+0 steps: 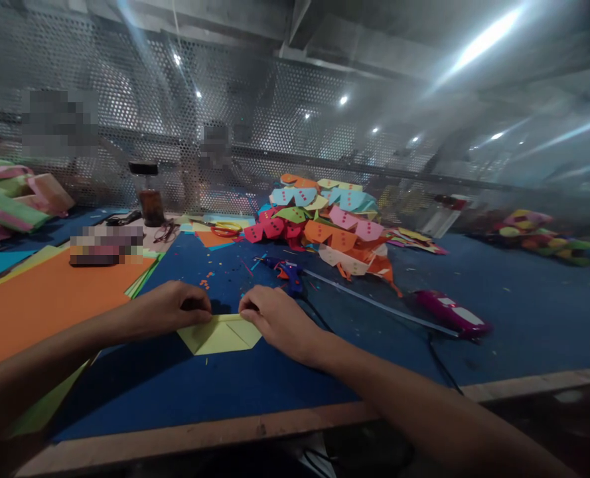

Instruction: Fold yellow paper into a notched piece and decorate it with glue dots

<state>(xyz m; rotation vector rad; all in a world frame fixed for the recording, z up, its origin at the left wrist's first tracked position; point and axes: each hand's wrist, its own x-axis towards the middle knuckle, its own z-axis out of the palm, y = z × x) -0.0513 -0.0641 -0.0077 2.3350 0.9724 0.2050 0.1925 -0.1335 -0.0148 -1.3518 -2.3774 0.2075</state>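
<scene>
A pale yellow sheet of paper [222, 338] with folded, slanted corners lies on the blue tabletop in front of me. My left hand [178, 307] pinches its far edge near the left end, fingers curled. At the right end of that same edge, my right hand [275, 322] is closed on the paper too. A narrow folded strip shows between the two hands. Just beyond my right hand rests a blue glue gun [289, 273] with a long clear glue stick [374, 300] sticking out behind it. My fingertips partly cover the paper's far corners.
Colourful folded paper pieces [332, 229] are heaped behind the glue gun. Orange sheets [50, 302] are stacked at left, near scissors [225, 229] and a lidded jar [150, 196]. A purple device [451, 313] sits at right, with a black cable [444, 365] nearby. Perforated metal panels stand behind.
</scene>
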